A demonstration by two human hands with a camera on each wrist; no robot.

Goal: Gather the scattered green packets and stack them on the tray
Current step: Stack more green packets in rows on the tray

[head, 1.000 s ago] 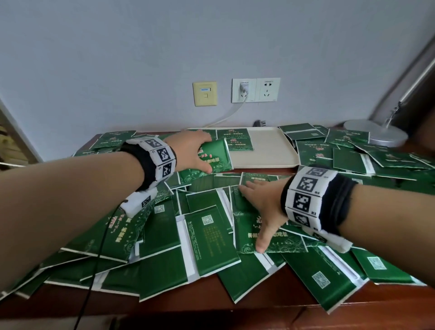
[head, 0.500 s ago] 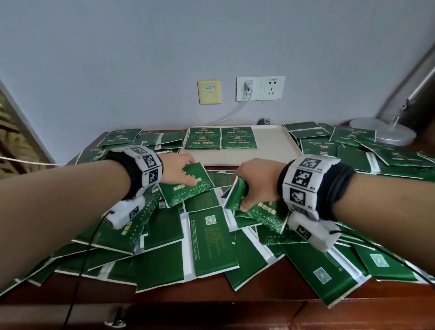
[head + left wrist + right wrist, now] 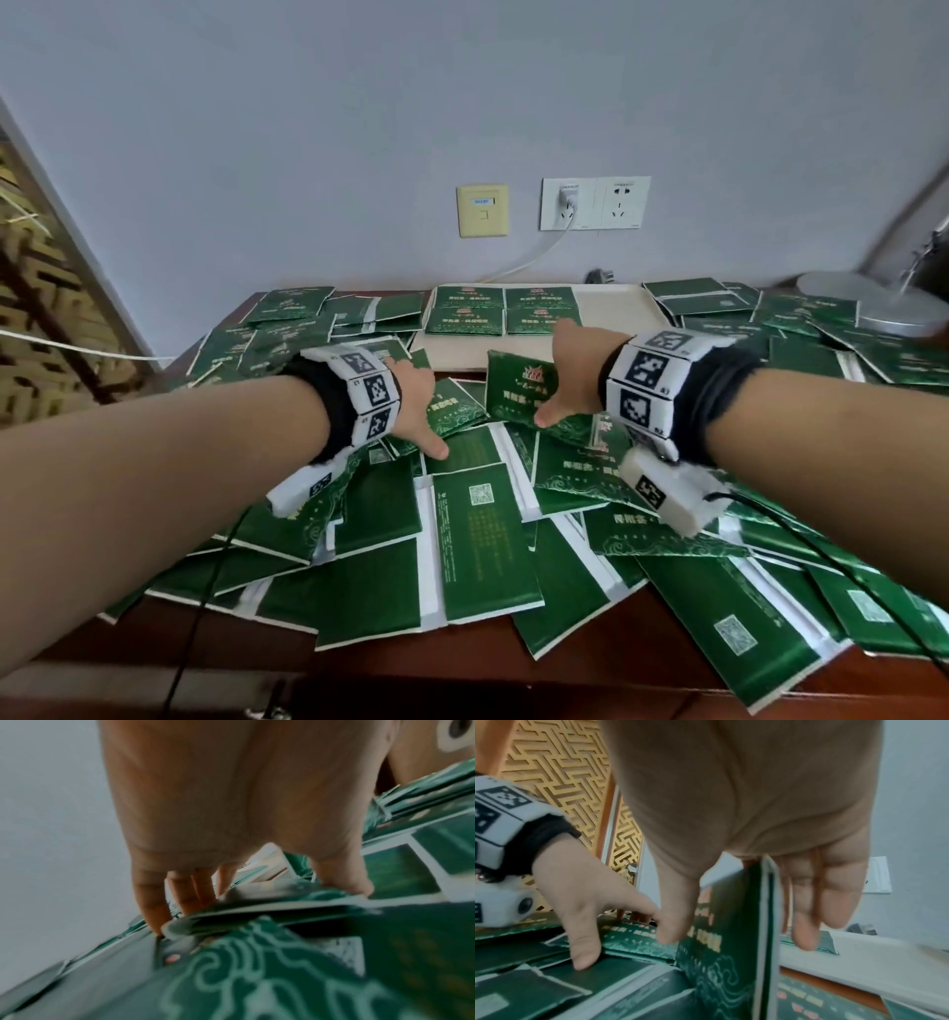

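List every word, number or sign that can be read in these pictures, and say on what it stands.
On the green packets: gold Chinese characters, too blurred to read.
On the packet backs: a QR code and fine print, too small.
On the wrist bands: black-and-white square markers, no words.
On the yellow wall plate: a blue label, unreadable.
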